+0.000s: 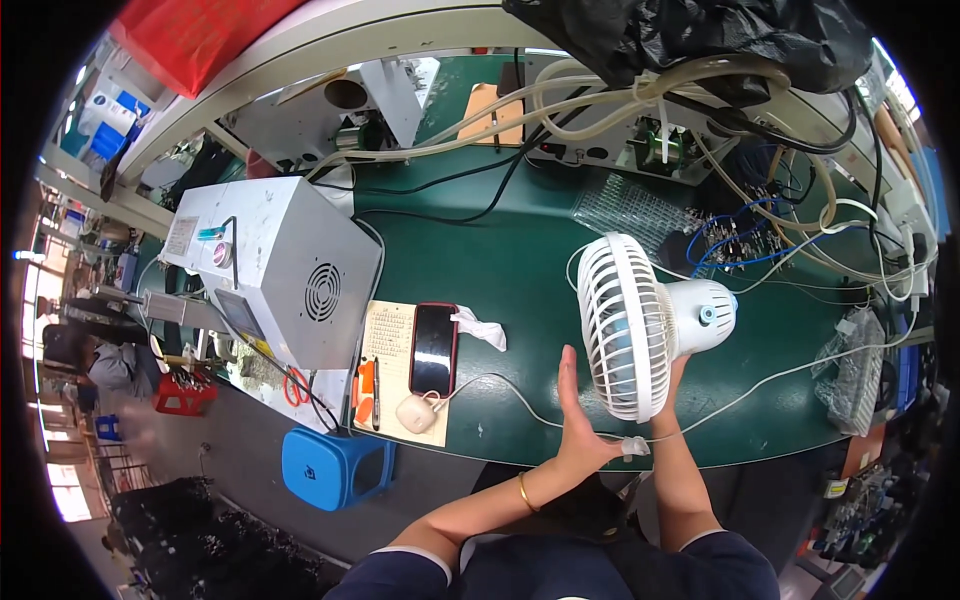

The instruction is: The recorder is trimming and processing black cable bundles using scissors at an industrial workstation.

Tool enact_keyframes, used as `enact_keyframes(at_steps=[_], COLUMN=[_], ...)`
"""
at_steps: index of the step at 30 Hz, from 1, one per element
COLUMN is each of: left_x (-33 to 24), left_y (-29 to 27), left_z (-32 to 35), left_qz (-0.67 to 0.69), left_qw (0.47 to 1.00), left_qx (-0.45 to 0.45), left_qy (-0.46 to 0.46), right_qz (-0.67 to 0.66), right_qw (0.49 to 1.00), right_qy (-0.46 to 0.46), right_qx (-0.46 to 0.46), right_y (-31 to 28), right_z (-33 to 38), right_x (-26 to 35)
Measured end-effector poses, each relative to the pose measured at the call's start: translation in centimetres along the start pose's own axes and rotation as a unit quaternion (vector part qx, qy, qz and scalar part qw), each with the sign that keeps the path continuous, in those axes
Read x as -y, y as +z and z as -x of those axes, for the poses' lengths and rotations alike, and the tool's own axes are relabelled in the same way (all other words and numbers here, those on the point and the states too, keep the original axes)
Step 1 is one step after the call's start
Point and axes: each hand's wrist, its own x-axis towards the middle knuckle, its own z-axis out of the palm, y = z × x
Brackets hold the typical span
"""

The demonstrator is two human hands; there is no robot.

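Observation:
A white desk fan (628, 328) with a round wire cage stands near the front edge of the green bench, its motor housing (703, 316) to the right with a small blue knob. My left hand (583, 430) is beside the cage's lower left, fingers stretched out and thumb apart, holding nothing. Close to its thumb, a white cable runs past with a clear plastic piece (634, 447) on it. My right hand (676, 388) reaches up behind the cage, below the motor housing. Its fingers are hidden, so its grip does not show. The fan's base is also hidden.
A grey machine box (330, 270) stands at left, by a phone (433, 350), a cream charger (415, 412), a pen (376, 400) and a paper sheet (390, 325). Clear tubes (570, 110) hang overhead. Bubble wrap (855, 370) lies right. A blue stool (325, 468) stands below.

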Motion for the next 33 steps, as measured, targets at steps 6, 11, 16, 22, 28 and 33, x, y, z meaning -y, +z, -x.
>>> enact_keyframes(at_steps=[6,11,16,22,28,33], left_x=[-0.2,-1.1,-2.9,-3.9,-2.7,0.1], left_y=[-5.3,-13.9,-24.4,-36.0,-45.2,-51.7], left_z=[2.6,8.8,17.7,27.4,30.3,31.3], left_qz=[-0.06,-0.163,-0.256,-0.15,-0.146,-0.19], left_qw=[0.997,0.979,0.943,0.907,0.866,0.856], left_qx=[0.02,0.035,-0.042,-0.163,-0.227,-0.213], left_qy=[-0.049,-0.114,-0.207,-0.358,-0.421,-0.431], right_qz=[0.101,0.12,0.075,0.133,0.192,0.272], right_qw=[0.994,0.993,0.983,0.972,0.979,0.947], right_qy=[-0.04,0.011,0.127,0.109,0.049,0.023], right_qx=[0.024,-0.003,-0.111,-0.158,0.039,0.171], right_y=[-1.0,-6.7,-9.6,-3.7,6.3,11.9], right_z=[2.0,5.2,8.8,18.0,30.4,33.9], right_x=[0.4,-0.3,-3.4,-2.3,2.2,4.7])
